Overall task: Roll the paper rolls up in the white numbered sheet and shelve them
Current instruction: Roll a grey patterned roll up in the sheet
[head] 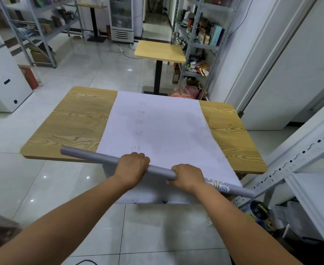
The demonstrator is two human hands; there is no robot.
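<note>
A white numbered sheet [163, 129] lies flat across the wooden table [75, 121], its near end hanging over the front edge. A long grey paper roll [92, 156] lies across the sheet's near end, slanting from upper left to lower right, with a patterned section [220, 186] near its right end. My left hand [132, 167] is closed over the roll near its middle. My right hand [188, 176] grips it just to the right. Whether there is more than one roll under my hands I cannot tell.
A white metal shelf unit [298, 169] stands close at the right, with items on the floor below it. A small wooden table [159, 51] stands beyond, next to stocked shelves [197, 35]. A white cabinet [2, 77] is at left. Tiled floor surrounds the table.
</note>
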